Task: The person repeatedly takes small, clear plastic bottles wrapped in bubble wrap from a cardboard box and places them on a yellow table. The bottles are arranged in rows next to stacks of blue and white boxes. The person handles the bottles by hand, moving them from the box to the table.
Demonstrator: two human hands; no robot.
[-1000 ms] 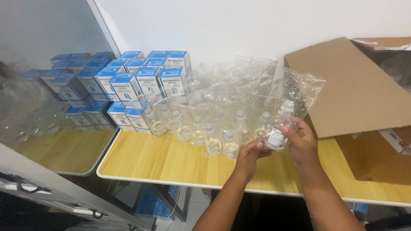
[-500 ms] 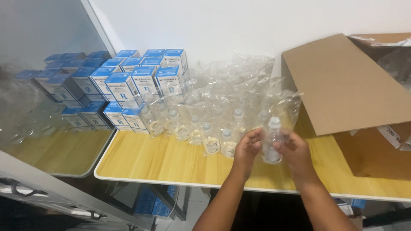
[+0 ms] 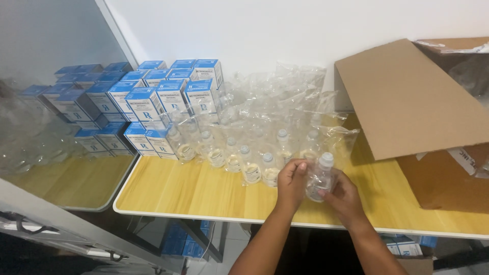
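Both hands clamped on one small bottle (image 3: 320,177), held just above the table's (image 3: 193,191) front edge, right of centre. Left hand (image 3: 291,184) pinches the clear film around it with fingertips together; right hand (image 3: 345,196) cups its base and far side.

Handling, as a judgement: bottle looks like clear rigid plastic with liquid inside, so light to moderate in weight and unlikely to crush. The wrap is thin, slack and slippery; a hold on film alone could slide. Best taken around the body below the white cap, as the right hand has it.

Packages:
- Row of wrapped bottles (image 3: 239,160) stands mid-table, just beyond the hands, white caps up, pale labels low on each body.
- Loose clear wrappers (image 3: 277,99) heaped behind them, toward the back edge against the wall.
- Boxes (image 3: 168,97), blue tops over white fronts with blue print, stacked at the back left corner; more mirrored in the glass at left.
- Brown carton (image 3: 412,97), flap open, at the right end.
- More blue boxes (image 3: 181,242) under the table.
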